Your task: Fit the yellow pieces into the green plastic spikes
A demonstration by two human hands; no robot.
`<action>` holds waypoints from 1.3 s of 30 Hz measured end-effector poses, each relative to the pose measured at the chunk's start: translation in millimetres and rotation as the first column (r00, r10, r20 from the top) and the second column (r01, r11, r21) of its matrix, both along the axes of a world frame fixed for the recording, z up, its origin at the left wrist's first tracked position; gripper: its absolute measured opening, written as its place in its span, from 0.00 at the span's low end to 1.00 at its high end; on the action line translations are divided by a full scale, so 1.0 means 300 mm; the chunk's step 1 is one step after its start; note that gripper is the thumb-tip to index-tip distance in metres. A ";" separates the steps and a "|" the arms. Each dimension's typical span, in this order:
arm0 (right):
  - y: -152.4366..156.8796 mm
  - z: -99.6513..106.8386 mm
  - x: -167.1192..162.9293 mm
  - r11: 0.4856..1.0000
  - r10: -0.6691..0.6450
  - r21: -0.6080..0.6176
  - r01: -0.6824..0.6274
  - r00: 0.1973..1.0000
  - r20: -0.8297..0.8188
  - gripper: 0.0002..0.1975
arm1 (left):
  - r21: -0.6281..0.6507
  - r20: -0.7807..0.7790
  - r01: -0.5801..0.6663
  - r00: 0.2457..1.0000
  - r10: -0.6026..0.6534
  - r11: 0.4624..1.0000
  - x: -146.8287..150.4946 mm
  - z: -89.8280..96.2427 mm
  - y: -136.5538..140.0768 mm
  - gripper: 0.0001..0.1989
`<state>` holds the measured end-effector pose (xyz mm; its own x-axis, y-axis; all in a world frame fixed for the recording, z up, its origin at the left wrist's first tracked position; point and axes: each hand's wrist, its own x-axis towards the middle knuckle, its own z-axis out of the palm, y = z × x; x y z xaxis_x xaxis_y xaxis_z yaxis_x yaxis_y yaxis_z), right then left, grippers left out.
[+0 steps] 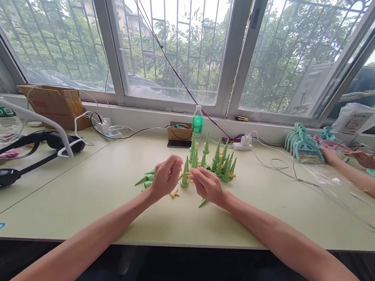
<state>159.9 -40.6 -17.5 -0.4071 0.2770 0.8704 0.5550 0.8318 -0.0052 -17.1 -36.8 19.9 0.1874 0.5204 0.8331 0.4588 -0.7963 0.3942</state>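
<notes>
Over the table, my left hand (167, 176) is curled closed, and whatever its fingers may hold is hidden. My right hand (207, 185) pinches a small yellow plastic piece (190, 173) at its fingertips. Between the two hands a green pointed plastic cone (184, 177) stands upright. Behind my right hand several more green cones (216, 156) stand in a cluster, some with yellow pieces at their bases. Loose green cones (147, 179) lie on their sides left of my left hand. A few yellow pieces (174, 193) lie below the hands, and one green tip (203, 202) shows under my right wrist.
A green-labelled bottle (197, 123), a phone (179, 144) and a small cardboard box (179, 133) stand behind the cones. Black headphones-like gear (24, 165) lies at left. Cables (280, 166) cross the right side, near hangers (300, 144) and another person's arms (352, 172).
</notes>
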 end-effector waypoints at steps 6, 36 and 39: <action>0.011 0.010 0.007 0.997 0.038 0.067 -0.032 0.995 -0.091 0.12 | -0.011 -0.027 0.020 0.999 -0.020 1.000 0.009 0.002 -0.001 0.12; -0.003 0.061 0.029 0.908 -0.111 -0.418 -0.038 0.938 -0.328 0.10 | -0.457 -0.187 0.089 0.963 -0.193 0.885 0.033 0.005 0.030 0.08; -0.003 0.060 0.029 0.896 -0.124 -0.443 -0.036 0.937 -0.326 0.10 | -0.461 -0.248 0.075 0.946 -0.209 0.884 0.033 -0.005 0.038 0.08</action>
<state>168.6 -41.4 0.5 -0.0898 0.6700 0.7369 0.4886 0.6744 -0.5536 -7.1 -25.4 18.5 0.4793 0.7686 0.4237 0.4990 -0.6357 0.5889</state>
